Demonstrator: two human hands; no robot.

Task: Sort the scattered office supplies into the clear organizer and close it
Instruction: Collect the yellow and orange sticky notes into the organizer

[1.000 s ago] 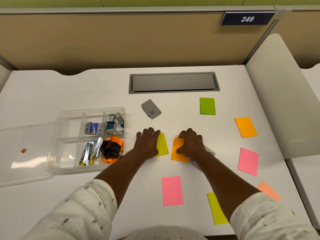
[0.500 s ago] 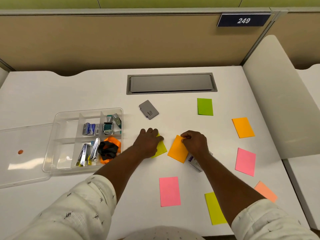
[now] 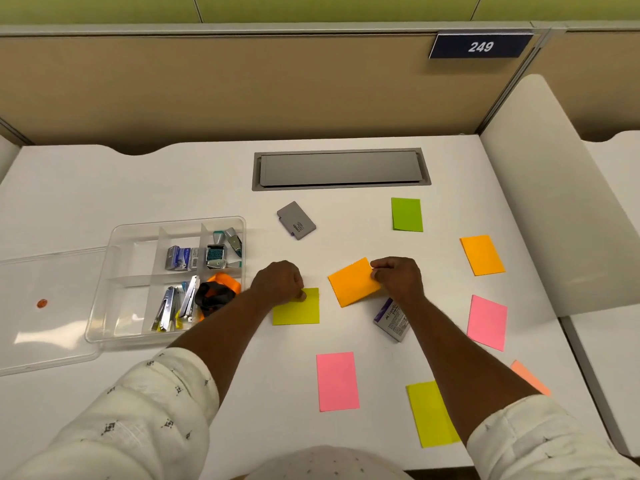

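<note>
Head camera, and we have both hands low over the white desk (image 3: 138, 181). Our left hand (image 3: 277, 282) is curled, thumb and fingertips pinching the far edge of a yellow note (image 3: 296, 308) that lies flat just below the knuckles. Our right hand (image 3: 398, 277) is curled too, nipping the right edge of an orange note (image 3: 351, 282), which sits askew between the two hands.

Just left of the left hand stands the clear organizer (image 3: 173, 221), open, with its lid (image 3: 45, 306) lying flat beyond it. Inside we see small silver boxes (image 3: 181, 258), clips (image 3: 221, 251), metal clippers (image 3: 176, 303) and an orange-and-black bundle (image 3: 218, 292) nearest the left wrist.

Under the right wrist a small purple box (image 3: 391, 320) lies partly covered by the forearm. Beyond the left hand sits a gray case (image 3: 296, 220); beyond the right, a green note (image 3: 407, 214). To the right of the right hand we have a second orange note (image 3: 481, 254) and a pink note (image 3: 486, 322), well apart from the organizer. Nearer us, between the forearms, lies another pink sheet (image 3: 337, 381); the right forearm crosses a second yellow sheet (image 3: 427, 414), and a peach note (image 3: 528, 377) peeks out beside that arm.
</note>
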